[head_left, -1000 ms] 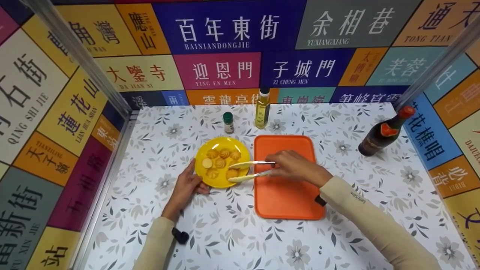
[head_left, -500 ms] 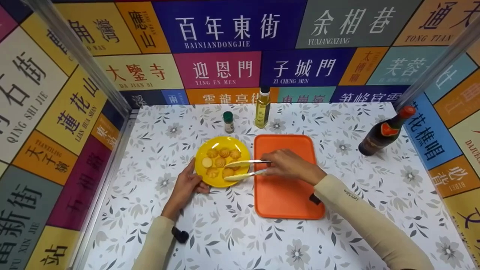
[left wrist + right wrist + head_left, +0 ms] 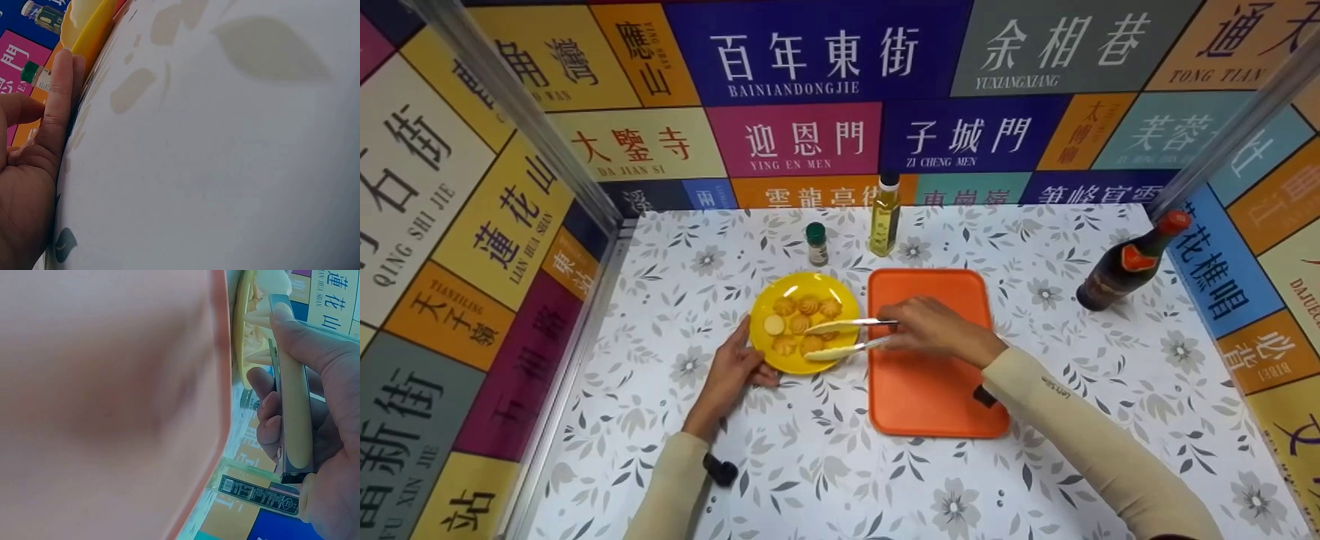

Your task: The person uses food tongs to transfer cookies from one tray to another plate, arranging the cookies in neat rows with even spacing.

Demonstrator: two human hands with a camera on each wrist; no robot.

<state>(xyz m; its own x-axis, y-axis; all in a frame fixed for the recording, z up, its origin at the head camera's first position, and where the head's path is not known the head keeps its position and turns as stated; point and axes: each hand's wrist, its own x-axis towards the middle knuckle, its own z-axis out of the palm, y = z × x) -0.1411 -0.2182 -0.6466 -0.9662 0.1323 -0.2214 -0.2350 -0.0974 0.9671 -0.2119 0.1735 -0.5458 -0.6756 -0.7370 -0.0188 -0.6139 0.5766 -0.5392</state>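
Note:
Piped, browned cookies (image 3: 784,307) lie on a round yellow plate (image 3: 769,294). My left hand (image 3: 737,361) holds the plate by its near left rim; in the left wrist view, fingers of the left hand (image 3: 42,152) reach along the tabletop to the yellow edge. My right hand (image 3: 930,328) grips metal tongs with cream tips (image 3: 840,351) over an orange tray. Their arms are spread above the plate's right part, with a cookie (image 3: 811,345) near the lower tip. Whether the tips touch it I cannot tell. The right wrist view shows thumb and fingers around the tongs (image 3: 296,410).
The orange tray (image 3: 934,405) sits right of the plate. Behind them stand a small green-capped jar (image 3: 817,246) and a bottle of yellow oil (image 3: 884,221). Farther right is a dark bottle with a red cap (image 3: 1125,266). Sign-printed walls enclose the flowered tabletop (image 3: 825,472).
My right hand and the tongs have shifted left, the tips reaching farther over the plate. The cookie by the lower tip has slid left too. My left hand stays put.

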